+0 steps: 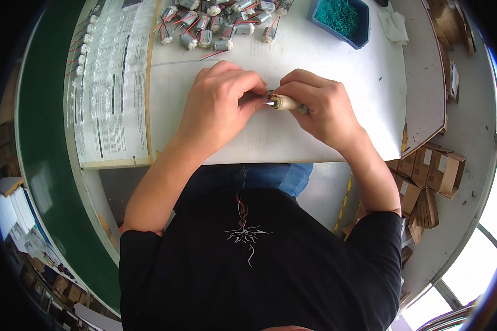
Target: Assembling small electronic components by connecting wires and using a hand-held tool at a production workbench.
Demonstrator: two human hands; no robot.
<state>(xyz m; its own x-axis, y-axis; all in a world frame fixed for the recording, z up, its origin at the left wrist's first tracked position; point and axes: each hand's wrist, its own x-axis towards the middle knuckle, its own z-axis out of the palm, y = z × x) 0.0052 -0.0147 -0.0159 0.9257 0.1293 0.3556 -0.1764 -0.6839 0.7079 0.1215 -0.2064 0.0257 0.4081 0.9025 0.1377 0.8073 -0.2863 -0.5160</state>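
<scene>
Above the table near its front edge, my two hands meet. My right hand [322,107] is closed around a small beige cylindrical piece [285,103], with a greyish end showing by the palm. A dark and reddish tip with a bright white point faces left. At that tip the thumb and index finger of my left hand [222,98] are pinched together. Whatever lies between those left fingertips is too small and covered to make out. The nearest things are small silver motors [205,37] with white ends and red and black wires, piled beyond my left hand.
A blue bin [361,39] of small teal-green pieces stands at the back right, beside a white cloth [392,27]. On the left, a clear plastic tray [105,71] lies over printed sheets, with several motors along its edge. Cardboard boxes [425,168] stand at the right.
</scene>
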